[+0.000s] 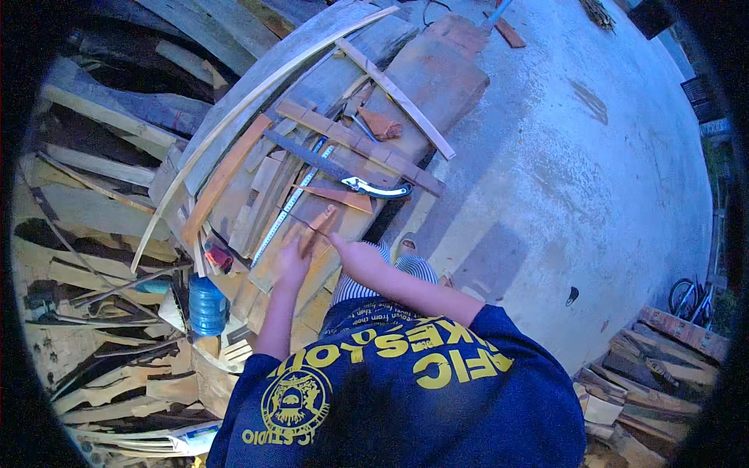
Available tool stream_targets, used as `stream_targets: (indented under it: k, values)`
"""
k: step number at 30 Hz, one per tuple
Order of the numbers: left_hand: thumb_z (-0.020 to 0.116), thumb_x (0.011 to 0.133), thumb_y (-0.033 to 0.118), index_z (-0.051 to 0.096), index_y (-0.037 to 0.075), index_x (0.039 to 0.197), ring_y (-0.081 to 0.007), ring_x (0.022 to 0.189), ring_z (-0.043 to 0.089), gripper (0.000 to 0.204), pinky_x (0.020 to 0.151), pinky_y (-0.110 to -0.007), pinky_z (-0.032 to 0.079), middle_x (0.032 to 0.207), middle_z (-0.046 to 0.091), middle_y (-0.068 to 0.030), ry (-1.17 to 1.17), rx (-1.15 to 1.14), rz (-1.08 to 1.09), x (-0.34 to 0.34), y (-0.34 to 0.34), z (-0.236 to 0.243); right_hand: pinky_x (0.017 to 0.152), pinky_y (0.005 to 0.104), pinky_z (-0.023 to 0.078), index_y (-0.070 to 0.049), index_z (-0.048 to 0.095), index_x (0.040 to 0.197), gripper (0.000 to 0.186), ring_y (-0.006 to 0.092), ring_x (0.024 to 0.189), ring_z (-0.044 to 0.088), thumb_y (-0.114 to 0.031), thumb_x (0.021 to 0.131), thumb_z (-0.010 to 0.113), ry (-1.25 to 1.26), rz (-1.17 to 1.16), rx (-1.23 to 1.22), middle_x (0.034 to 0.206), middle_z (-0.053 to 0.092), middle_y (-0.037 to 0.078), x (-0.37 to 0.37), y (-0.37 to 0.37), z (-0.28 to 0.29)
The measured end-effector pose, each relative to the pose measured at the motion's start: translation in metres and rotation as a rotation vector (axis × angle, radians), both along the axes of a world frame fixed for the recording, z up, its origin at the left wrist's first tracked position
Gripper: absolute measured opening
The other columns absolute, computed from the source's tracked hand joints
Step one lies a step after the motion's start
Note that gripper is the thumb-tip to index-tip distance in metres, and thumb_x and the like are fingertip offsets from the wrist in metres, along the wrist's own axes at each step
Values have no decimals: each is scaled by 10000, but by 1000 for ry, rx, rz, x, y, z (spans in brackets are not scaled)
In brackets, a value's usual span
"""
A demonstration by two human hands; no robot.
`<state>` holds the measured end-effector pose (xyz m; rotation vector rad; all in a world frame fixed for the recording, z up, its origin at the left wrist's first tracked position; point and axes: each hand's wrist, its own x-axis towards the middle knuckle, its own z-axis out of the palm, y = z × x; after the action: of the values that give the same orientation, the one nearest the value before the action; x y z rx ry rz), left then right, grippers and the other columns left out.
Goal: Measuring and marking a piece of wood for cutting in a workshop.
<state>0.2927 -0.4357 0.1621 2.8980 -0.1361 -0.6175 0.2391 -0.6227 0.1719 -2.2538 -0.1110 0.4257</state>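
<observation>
My left hand [293, 257] is closed round a short, reddish-brown piece of wood [321, 220], which it holds up at a slant over the planks. Beside it, my right hand [348, 251] has its fingers closed on a thin dark stick-like tool [303, 224] that crosses the wood; its exact kind is too small to tell. Just beyond my hands, a white measuring strip [290, 201] lies slantwise on the boards. A saw with a black-and-white handle [379, 189] rests past it, near a pointed orange-brown wood offcut [343, 197].
Several loose boards, among them a pale plank [398, 97] and a long curved strip [226, 129], cover the work surface. A blue water jug [207, 306] and a red object [218, 256] are at the left. Stacked timber [117, 269] lies farther left; concrete floor [562, 179] stretches right.
</observation>
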Motion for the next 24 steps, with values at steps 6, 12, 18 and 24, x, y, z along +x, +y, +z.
stream_targets:
  k: [6, 12, 18, 24]
  values:
    - [703, 708, 306, 524, 54, 1185, -379, 890, 601, 569, 770, -449, 480, 944, 628, -216, -62, -109, 2, 8, 13, 4, 611, 489, 483, -83, 398, 1176, 356, 376, 748, 623, -77, 821, 418, 82, 76, -59, 787, 623, 203, -20, -27, 8]
    - [698, 715, 323, 512, 64, 1207, -364, 918, 604, 587, 792, -430, 484, 998, 623, -211, -80, -85, 10, 4, 14, -17, 555, 485, 485, -93, 398, 1220, 409, 382, 693, 619, -50, 814, 415, -21, 66, -56, 762, 625, 191, 2, -2, -3]
    - [680, 725, 322, 537, 83, 1166, -353, 904, 612, 522, 787, -433, 490, 1005, 627, -191, 0, -78, 48, 17, 4, 12, 609, 485, 485, -78, 410, 1233, 418, 391, 719, 615, -53, 816, 418, -18, 33, -32, 783, 625, 193, 3, -7, -9]
    - [685, 715, 293, 551, 95, 1159, -345, 902, 611, 504, 786, -421, 492, 992, 632, -177, -87, 17, -14, -6, 15, -33, 552, 484, 484, -88, 440, 1136, 332, 373, 693, 624, -50, 806, 428, 40, 77, -113, 742, 621, 201, -14, -24, 12]
